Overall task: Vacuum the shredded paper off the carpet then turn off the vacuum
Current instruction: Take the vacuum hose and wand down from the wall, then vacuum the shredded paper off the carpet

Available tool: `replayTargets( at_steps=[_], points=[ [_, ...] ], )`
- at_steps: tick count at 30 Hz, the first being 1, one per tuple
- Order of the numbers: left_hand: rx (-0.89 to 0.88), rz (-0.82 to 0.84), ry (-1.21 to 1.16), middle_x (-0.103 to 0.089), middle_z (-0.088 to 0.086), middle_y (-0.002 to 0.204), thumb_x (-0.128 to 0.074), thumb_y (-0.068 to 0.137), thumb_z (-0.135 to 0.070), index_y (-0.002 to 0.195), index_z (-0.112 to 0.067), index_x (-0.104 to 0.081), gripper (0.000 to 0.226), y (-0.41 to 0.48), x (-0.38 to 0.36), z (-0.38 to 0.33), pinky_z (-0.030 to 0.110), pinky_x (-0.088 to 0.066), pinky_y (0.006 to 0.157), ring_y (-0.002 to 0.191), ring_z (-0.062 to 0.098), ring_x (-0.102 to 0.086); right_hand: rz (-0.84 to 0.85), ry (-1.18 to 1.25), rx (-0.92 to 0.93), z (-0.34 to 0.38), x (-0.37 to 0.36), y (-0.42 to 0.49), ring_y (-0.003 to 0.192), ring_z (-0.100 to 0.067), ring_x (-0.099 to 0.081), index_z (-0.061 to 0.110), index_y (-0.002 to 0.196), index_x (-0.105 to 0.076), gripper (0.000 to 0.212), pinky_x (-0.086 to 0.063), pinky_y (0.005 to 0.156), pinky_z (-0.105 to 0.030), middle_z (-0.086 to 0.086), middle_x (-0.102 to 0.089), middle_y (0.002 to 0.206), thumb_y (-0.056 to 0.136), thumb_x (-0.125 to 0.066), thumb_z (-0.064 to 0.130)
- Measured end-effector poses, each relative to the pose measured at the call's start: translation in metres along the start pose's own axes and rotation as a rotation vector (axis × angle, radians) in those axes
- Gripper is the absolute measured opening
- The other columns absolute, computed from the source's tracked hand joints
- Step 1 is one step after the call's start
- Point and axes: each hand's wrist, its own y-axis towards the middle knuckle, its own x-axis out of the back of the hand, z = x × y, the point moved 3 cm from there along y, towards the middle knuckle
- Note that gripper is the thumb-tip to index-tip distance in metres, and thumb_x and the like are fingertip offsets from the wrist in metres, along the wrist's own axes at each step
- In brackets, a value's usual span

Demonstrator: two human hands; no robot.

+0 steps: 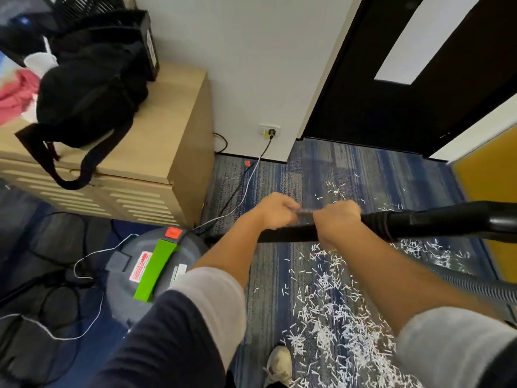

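head view: left hand (275, 211) and right hand (337, 219) curl round the wand (447, 221), its end cut off right; shredded paper (335, 317) litters open carpet (307, 163) right of the cabinet (156, 135).

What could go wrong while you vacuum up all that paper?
The loose cables by the vacuum canister might trip you or tangle if it gets pulled. The shoe stands right beside the shredded paper and could tread bits into the carpet. The left hand and right hand both grip the black tube; swinging it low may scatter paper.
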Motion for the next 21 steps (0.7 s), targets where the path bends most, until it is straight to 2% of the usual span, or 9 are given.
replayTargets(
  at_steps=[3, 5, 6, 9, 11, 13, 15, 19, 21],
  points=[
    [0.085, -0.076, -0.023, -0.061, 0.014, 0.121, -0.056, 0.089, -0.004, 0.118, -0.006, -0.063, 0.029, 0.014, 0.009, 0.039, 0.034, -0.044, 0.099, 0.103, 0.025, -0.056, 0.057, -0.037, -0.008, 0.004, -0.005, 0.004, 0.111, -0.028, -0.056, 0.014, 0.128, -0.05, 0.042, -0.046, 0.094, -0.043, -0.004, -0.056, 0.122, 0.087, -0.056, 0.02],
    [0.165, -0.046, 0.084, -0.058, 0.016, 0.125, -0.054, 0.094, -0.01, 0.119, 0.0, -0.06, 0.028, 0.019, 0.011, 0.065, 0.037, -0.041, 0.103, 0.115, 0.029, -0.054, 0.073, -0.039, -0.01, 0.009, -0.006, 0.01, 0.108, -0.027, -0.057, 0.014, 0.126, -0.052, 0.04, -0.046, 0.093, -0.042, -0.003, -0.057, 0.12, 0.087, -0.055, 0.022],
    [0.18, -0.042, 0.151, -0.058, 0.017, 0.121, -0.052, 0.095, -0.012, 0.116, 0.002, -0.06, 0.026, 0.021, 0.012, 0.075, 0.037, -0.042, 0.101, 0.113, 0.03, -0.054, 0.068, -0.039, -0.013, 0.013, -0.006, 0.014, 0.107, -0.027, -0.058, 0.015, 0.124, -0.053, 0.039, -0.047, 0.093, -0.043, -0.003, -0.058, 0.119, 0.087, -0.055, 0.023],
    [0.244, -0.056, 0.22, -0.051, 0.008, 0.086, -0.05, 0.095, -0.016, 0.081, -0.007, -0.052, 0.016, 0.036, 0.014, 0.116, 0.031, -0.041, 0.08, 0.08, 0.022, -0.049, 0.058, -0.041, -0.009, 0.028, -0.002, 0.024, 0.107, -0.028, -0.059, 0.015, 0.122, -0.054, 0.036, -0.046, 0.094, -0.045, -0.002, -0.059, 0.118, 0.088, -0.055, 0.027],
    [0.268, -0.084, 0.283, -0.053, 0.01, 0.082, -0.049, 0.094, -0.02, 0.076, -0.007, -0.052, 0.022, 0.045, 0.019, 0.138, 0.03, -0.038, 0.073, 0.082, 0.026, -0.051, 0.043, -0.057, -0.002, 0.041, 0.001, 0.034, 0.107, -0.028, -0.058, 0.015, 0.121, -0.055, 0.034, -0.046, 0.093, -0.046, -0.003, -0.059, 0.118, 0.089, -0.054, 0.027],
    [0.339, -0.128, 0.331, -0.062, 0.017, 0.102, -0.051, 0.092, -0.022, 0.096, -0.001, -0.061, 0.024, 0.055, 0.025, 0.166, 0.034, -0.043, 0.081, 0.102, 0.034, -0.057, 0.023, -0.071, 0.006, 0.053, 0.003, 0.046, 0.105, -0.029, -0.059, 0.014, 0.12, -0.056, 0.033, -0.046, 0.092, -0.046, -0.004, -0.06, 0.117, 0.089, -0.054, 0.025],
    [0.426, -0.171, 0.372, -0.058, 0.021, 0.125, -0.052, 0.091, -0.022, 0.119, 0.003, -0.056, 0.038, 0.063, 0.033, 0.199, 0.036, -0.044, 0.092, 0.117, 0.037, -0.054, 0.013, -0.088, 0.031, 0.062, 0.006, 0.054, 0.103, -0.029, -0.06, 0.014, 0.118, -0.057, 0.03, -0.047, 0.091, -0.045, -0.004, -0.06, 0.114, 0.089, -0.052, 0.022],
    [0.582, -0.171, 0.426, -0.052, 0.019, 0.134, -0.055, 0.086, -0.029, 0.13, -0.001, -0.048, 0.052, 0.079, 0.041, 0.272, 0.038, -0.044, 0.1, 0.122, 0.036, -0.051, 0.006, -0.128, 0.082, 0.073, 0.016, 0.06, 0.102, -0.03, -0.06, 0.017, 0.114, -0.056, 0.028, -0.047, 0.088, -0.045, -0.003, -0.061, 0.111, 0.088, -0.052, 0.026],
    [0.638, -0.162, 0.451, -0.046, 0.018, 0.14, -0.054, 0.086, -0.035, 0.138, -0.001, -0.038, 0.064, 0.091, 0.041, 0.306, 0.038, -0.041, 0.103, 0.128, 0.035, -0.045, -0.01, -0.127, 0.1, 0.077, 0.018, 0.059, 0.099, -0.029, -0.061, 0.018, 0.103, -0.056, 0.02, -0.047, 0.091, -0.044, -0.001, -0.06, 0.1, 0.088, -0.052, 0.029]
  ],
)
